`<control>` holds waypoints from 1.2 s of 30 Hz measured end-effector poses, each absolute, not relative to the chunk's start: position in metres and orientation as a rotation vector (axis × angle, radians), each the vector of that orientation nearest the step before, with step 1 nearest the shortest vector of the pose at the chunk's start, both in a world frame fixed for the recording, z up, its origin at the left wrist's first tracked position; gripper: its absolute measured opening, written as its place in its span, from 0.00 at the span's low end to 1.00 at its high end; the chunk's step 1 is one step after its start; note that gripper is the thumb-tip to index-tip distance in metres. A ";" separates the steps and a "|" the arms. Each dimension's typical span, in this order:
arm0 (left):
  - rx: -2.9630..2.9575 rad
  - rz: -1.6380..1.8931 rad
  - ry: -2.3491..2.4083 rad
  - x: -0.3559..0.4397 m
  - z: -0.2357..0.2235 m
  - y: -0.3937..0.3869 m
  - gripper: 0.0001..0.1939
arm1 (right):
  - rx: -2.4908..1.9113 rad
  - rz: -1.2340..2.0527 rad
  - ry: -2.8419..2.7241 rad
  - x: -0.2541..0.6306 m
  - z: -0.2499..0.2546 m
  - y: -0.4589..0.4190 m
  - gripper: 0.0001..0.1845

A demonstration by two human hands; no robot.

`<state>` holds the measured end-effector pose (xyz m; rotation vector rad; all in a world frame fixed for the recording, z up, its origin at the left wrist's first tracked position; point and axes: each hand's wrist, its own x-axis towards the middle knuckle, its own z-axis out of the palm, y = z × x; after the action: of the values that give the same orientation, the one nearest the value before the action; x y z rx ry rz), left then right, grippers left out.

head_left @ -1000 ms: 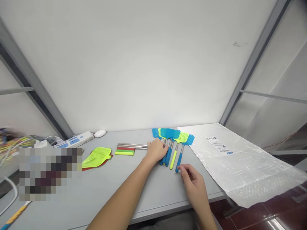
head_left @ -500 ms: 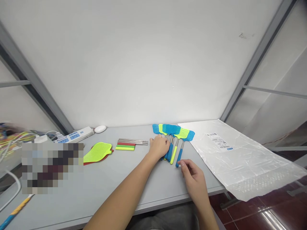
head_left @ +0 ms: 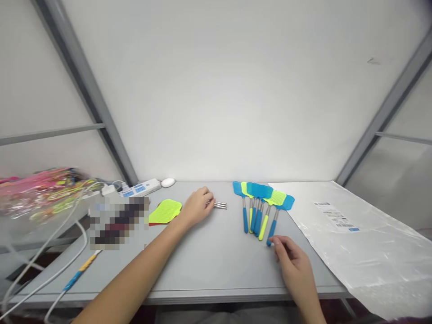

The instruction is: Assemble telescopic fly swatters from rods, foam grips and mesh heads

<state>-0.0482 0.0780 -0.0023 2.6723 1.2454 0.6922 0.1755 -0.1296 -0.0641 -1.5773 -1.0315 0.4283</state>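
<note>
Several blue and yellow-green fly swatters (head_left: 261,200) lie fanned on the grey table (head_left: 216,265), heads toward the wall. My right hand (head_left: 295,267) rests at the front right, its fingers curled, thumb and forefinger pinched at the end of the rightmost blue handle (head_left: 272,234). My left hand (head_left: 195,207) is left of the fan, fingers curled down over a bundle of metal rods (head_left: 221,205) whose tips stick out to the right. A loose yellow-green swatter head (head_left: 164,210) lies just left of that hand, on top of a red one.
A clear plastic bag (head_left: 357,243) with a printed label covers the table's right end. A white power strip (head_left: 141,186) and a small white device (head_left: 168,182) sit by the wall. Cables (head_left: 50,270) and a pile of colourful packaged items (head_left: 40,193) are at the left.
My left hand left the swatter handles and moved left onto the metal rods. The view swung left. My right hand stays at the end of the blue handle.
</note>
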 end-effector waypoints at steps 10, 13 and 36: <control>2.641 0.767 1.423 -0.114 -0.013 0.076 0.09 | -1.741 0.234 -1.573 0.154 -0.031 -0.095 0.17; 2.680 0.738 1.343 -0.111 -0.017 0.072 0.07 | -1.734 0.287 -1.967 0.133 -0.001 -0.056 0.16; 2.790 0.629 1.095 -0.104 -0.038 0.069 0.09 | -1.706 0.488 -2.542 0.109 -0.010 0.122 0.12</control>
<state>-0.1042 0.0693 -0.0378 2.7905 1.0950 0.6295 0.1090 0.1225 -0.0095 -1.7060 -2.5422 0.4883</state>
